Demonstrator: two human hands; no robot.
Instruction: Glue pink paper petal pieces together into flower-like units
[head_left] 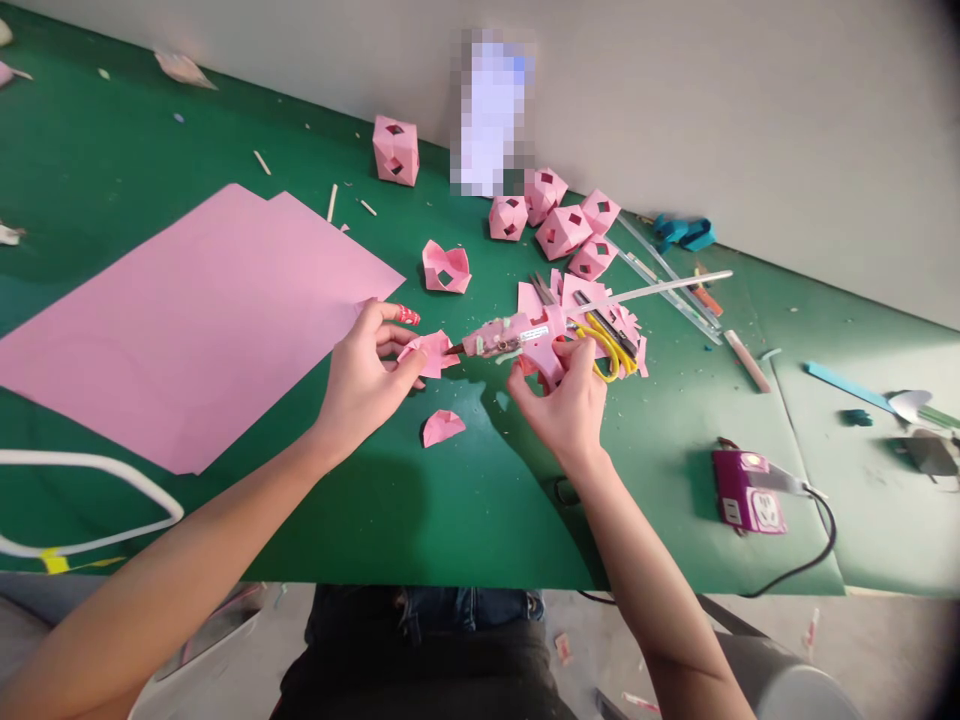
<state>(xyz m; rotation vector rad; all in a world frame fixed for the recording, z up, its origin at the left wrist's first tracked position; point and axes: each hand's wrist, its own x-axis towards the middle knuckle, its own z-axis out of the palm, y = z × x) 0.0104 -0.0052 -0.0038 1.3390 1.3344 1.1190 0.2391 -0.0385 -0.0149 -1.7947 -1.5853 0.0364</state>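
Between the thumb and fingers of my left hand (371, 365) is a small folded pink paper piece (433, 355). My right hand (566, 405) is wrapped round the handle of a pink hot glue gun (517, 337), a long clear glue stick (667, 287) poking from its back end. The gun's dark nozzle points left and meets the paper piece; I cannot make out any glue there. Just below lies a folded pink paper half-round (444, 428). An open pink paper shape (445, 268) sits above my left hand.
A large pink sheet (195, 330) covers the left of the green table. Several pink paper polyhedra (562, 232) stand by the wall. Yellow-handled scissors (611, 350) lie on paper scraps behind the gun. A purple socket block (750, 490) with a cable is at right.
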